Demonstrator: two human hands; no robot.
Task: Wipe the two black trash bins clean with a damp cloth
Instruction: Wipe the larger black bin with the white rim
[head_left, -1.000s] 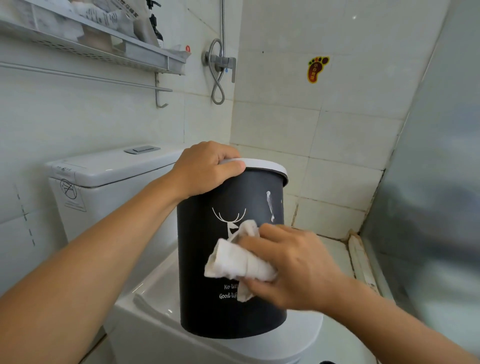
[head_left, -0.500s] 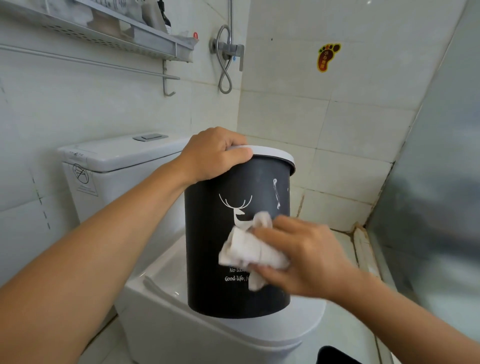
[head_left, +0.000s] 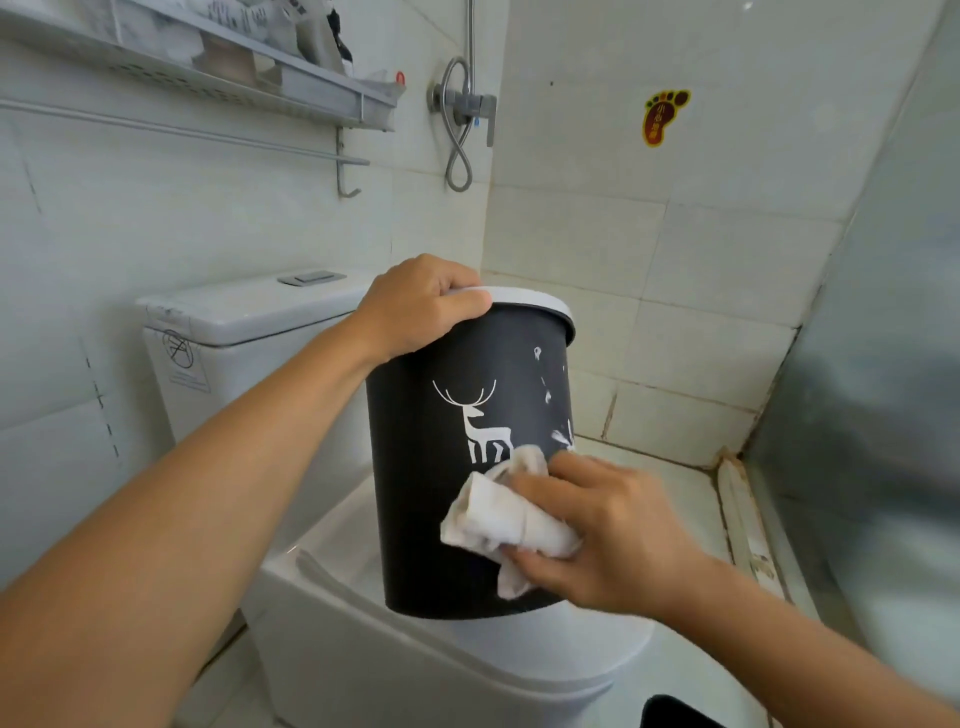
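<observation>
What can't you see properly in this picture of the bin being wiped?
Head view only:
- Words on the black bin: covered by the white cloth and right hand.
- Inside the bin: hidden by its rim and the left hand.
- Dark thing: cut off by the bottom edge.
- Foot sticker writing: too small.

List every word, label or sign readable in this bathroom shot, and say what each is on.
No text here can be quoted with confidence.
Footprint sticker on the wall tile: Chinese characters, too small to read.
Label on the toilet tank: a crossed-circle prohibition sign, its print too blurred.
Black bin: white deer picture only; the cloth and right hand cover any lettering.
Shelf packages: print blurred.
</observation>
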